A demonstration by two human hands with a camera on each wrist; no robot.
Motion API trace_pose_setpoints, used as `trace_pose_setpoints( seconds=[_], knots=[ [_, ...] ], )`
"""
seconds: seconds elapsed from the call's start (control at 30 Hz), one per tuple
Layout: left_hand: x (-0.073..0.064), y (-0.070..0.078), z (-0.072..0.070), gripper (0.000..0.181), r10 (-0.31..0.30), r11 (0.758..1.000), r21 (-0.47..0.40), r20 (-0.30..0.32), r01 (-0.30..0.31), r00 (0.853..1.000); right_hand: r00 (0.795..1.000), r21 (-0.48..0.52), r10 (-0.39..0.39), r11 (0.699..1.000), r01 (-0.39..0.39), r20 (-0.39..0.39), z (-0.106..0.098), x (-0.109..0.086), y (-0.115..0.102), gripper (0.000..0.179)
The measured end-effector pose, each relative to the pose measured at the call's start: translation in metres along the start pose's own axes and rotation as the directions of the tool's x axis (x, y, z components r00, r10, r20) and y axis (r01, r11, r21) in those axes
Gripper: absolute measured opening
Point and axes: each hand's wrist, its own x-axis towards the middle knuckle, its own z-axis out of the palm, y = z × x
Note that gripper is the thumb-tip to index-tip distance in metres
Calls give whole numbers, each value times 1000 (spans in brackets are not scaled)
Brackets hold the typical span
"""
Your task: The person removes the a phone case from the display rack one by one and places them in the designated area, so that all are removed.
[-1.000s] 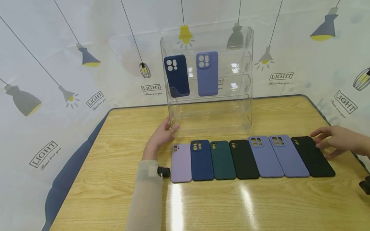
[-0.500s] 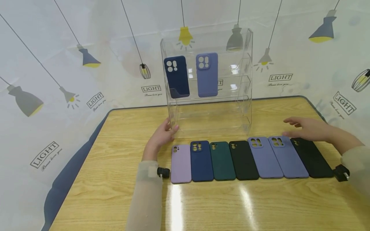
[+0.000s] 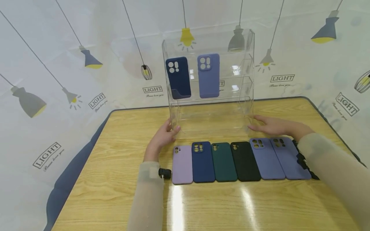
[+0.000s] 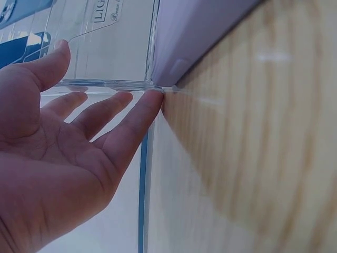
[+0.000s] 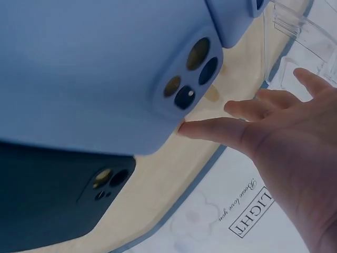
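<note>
1. Worktop (image 3: 115, 154): supports the rack and the loose cases. A smooth surface could allow either to slide under a side push.
2. Clear display rack (image 3: 231, 89): upright, between the hands. Uneven force at its two sides could skew or tip it.
3. Row of phone cases: flat, edge to edge, in front of the rack, from the lilac case (image 3: 182, 166) to a black case (image 5: 47, 195) mostly hidden beneath the right arm. Pulling the rack forward could disturb the row.
4. Left hand (image 3: 164, 134): fingers extended against the rack's side, thumb in front. Right hand (image 3: 273, 126): fingers spread at the opposite lower corner; firm contact cannot be confirmed.
5. Navy case (image 3: 179, 80) and periwinkle case (image 3: 209, 78): seated in the rack. A jolt could dislodge them.
6. Right wrist camera (image 3: 302, 162): over the row's end; lowering the arm could displace cases.
</note>
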Motion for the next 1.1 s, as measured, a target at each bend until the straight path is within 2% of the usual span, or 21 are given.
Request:
trace_pose_setpoints(
  seconds=[0.23,0.47,0.77,0.93,1.1],
  knots=[
    [-2,3,0,73,5,1000,-1,2,-5,1000,993,51,65,996,-70,96,-2,9,-7,102],
    [-4,5,-2,73,5,1000,-4,-4,-5,1000,963,157,181,964,-213,200,-6,15,-9,119],
    [-4,5,-6,74,10,1000,-4,-7,-10,1000,959,204,202,949,-242,200,-2,18,-14,126],
    [-4,2,-2,75,8,1000,-11,-2,-8,1000,946,215,229,936,-279,228,-1,19,-11,129],
    [-2,2,2,75,8,1000,-4,1,-8,1000,943,204,247,934,-293,222,-1,16,-6,130]
  ],
)
